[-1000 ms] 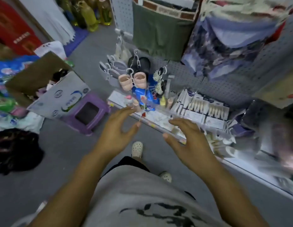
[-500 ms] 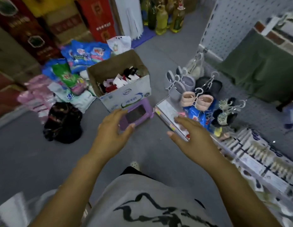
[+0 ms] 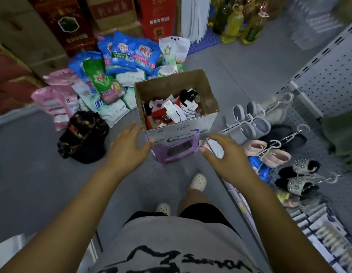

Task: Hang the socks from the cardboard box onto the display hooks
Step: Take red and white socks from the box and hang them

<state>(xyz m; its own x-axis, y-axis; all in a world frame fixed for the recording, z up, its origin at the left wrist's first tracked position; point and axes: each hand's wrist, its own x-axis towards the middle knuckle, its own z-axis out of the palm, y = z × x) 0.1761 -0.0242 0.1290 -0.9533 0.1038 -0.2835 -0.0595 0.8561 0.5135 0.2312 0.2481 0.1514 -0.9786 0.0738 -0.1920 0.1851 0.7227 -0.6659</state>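
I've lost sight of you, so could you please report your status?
Left hand open, empty. Right hand open, empty. Socks in cardboard box on purple stool, none picked yet. Box top open, nothing in the way.

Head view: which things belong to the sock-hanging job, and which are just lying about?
Job: cardboard box; socks inside it; display hooks on the pegboard; left hand and right hand, both open and empty.

Lying about: detergent bags; black bag; oil bottles; hung slippers; purple stool under the box.
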